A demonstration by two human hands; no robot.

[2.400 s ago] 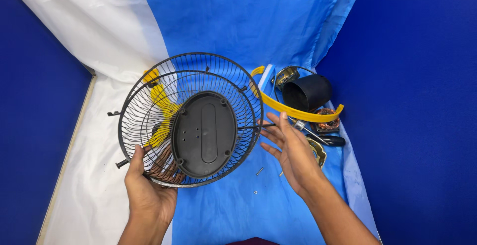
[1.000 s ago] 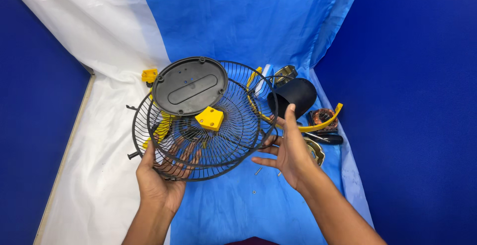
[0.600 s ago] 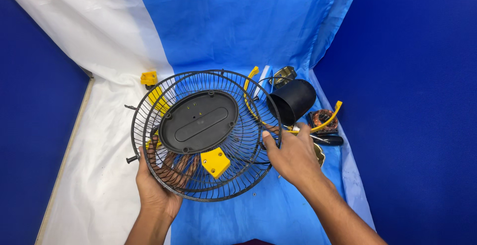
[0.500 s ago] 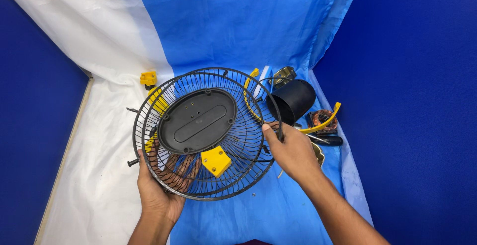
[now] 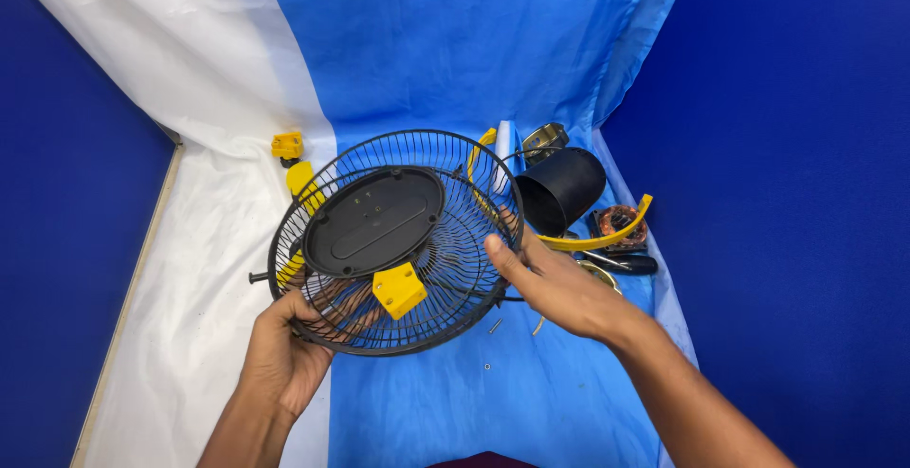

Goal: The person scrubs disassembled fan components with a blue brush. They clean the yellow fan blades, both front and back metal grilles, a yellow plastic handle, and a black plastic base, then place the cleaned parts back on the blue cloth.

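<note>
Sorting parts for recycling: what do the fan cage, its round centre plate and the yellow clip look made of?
Fan cage: thin wire, probably metal, painted black. Centre plate: likely moulded plastic, matt black, with small screw holes. Yellow clip: blocky, evenly coloured, probably plastic.

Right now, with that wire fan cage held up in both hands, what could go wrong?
Fingertips could get pinched: the left hand grips the wire fan cage at its lower rim, and the right hand presses its right edge.

The tilted cage might swing into the black cylinder lying just beside it.

A small screw and nut lie loose on the blue sheet under the cage; they could easily be knocked away and lost.
</note>
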